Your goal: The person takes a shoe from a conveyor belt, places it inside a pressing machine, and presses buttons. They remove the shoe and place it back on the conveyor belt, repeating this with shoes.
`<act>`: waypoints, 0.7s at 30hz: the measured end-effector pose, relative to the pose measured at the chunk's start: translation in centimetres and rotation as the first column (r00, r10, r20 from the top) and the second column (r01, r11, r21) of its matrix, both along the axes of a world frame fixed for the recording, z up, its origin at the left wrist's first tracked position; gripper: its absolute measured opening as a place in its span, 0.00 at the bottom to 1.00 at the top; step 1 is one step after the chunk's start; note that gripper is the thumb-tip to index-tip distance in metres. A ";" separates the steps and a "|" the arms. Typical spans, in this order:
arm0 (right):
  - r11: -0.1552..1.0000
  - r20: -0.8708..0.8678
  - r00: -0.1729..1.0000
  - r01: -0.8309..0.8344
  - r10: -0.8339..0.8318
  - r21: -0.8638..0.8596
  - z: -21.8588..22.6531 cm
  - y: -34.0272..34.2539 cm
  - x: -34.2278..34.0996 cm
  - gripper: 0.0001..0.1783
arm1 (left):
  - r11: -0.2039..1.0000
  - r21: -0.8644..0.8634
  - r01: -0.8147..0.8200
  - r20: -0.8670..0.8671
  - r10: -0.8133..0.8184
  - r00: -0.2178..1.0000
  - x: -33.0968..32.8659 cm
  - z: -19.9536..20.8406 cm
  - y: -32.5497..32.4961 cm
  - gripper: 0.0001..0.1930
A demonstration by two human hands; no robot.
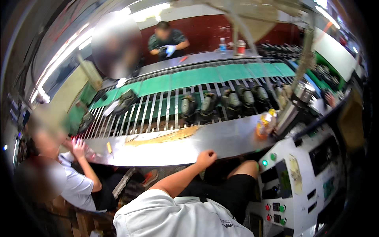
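1. Far left, a seated co-worker [81, 189] in a pale shirt holds a raised hand at the end of the steel desk [229, 134]; a clear thing beside it is too blurred to name.
2. A yellow stick [109, 147] lies on the desk.
3. Beyond it, a shoe [126, 102] lies on the rollers [167, 110], a white piece touching it.
4. A torn strip of cardboard [162, 136] lies flat along the desk, between the left hand and the rollers.
5. Across the line, a co-worker in blue gloves [170, 50] handles something dark.
6. The left hand [207, 158] is at the desk's near edge, its grip closed in a loose fist. The right hand's grip cannot be told.
7. Boots [232, 100] stand in a row on the rollers, beyond the desk.
8. A yellow bottle [265, 125] stands at the desk's right end.
9. A control box [292, 173] and a metal post [296, 106] crowd the right side.
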State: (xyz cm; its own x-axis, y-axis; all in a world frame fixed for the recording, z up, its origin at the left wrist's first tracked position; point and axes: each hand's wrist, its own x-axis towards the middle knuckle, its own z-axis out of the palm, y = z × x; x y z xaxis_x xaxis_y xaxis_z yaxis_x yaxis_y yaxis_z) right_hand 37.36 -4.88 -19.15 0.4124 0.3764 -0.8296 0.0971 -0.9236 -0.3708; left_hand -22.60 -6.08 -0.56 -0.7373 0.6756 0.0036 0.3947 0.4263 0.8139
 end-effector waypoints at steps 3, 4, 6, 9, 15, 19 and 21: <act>0.981 0.047 0.981 -0.191 0.189 0.029 0.3 5.6 -4.0 0.08 | 0.905 0.163 -0.393 0.235 0.351 0.906 -8.8 -1.6 -6.8 0.11; 0.969 0.068 0.968 -0.243 0.240 0.052 -0.3 7.6 -5.2 0.07 | 0.850 0.192 -0.491 0.338 0.412 0.846 -11.8 -1.4 -8.8 0.11; 0.923 0.116 0.931 -0.361 0.347 0.132 -1.4 12.3 -7.8 0.06 | 0.769 0.252 -0.588 0.268 0.528 0.806 -18.4 -3.4 -13.0 0.11; 0.729 0.227 0.771 -0.637 0.595 0.252 -1.2 17.9 -15.4 0.05 | 0.658 0.323 -0.681 0.342 0.590 0.732 -26.3 -3.9 -17.6 0.09; 0.111 0.634 0.572 -0.782 0.520 0.613 11.2 16.5 -38.2 0.08 | 0.564 0.283 -0.775 0.090 0.789 0.607 -43.4 -2.8 -23.7 0.13; -0.295 0.657 0.409 -0.658 0.633 0.693 14.2 12.4 -47.6 0.07 | 0.551 0.148 -0.821 -0.270 0.821 0.503 -55.7 0.9 -23.5 0.20; -0.462 0.680 0.171 -0.615 0.713 0.639 15.8 10.7 -52.9 0.08 | 0.591 -0.001 -0.807 -0.591 0.650 0.477 -61.0 3.2 -22.6 0.26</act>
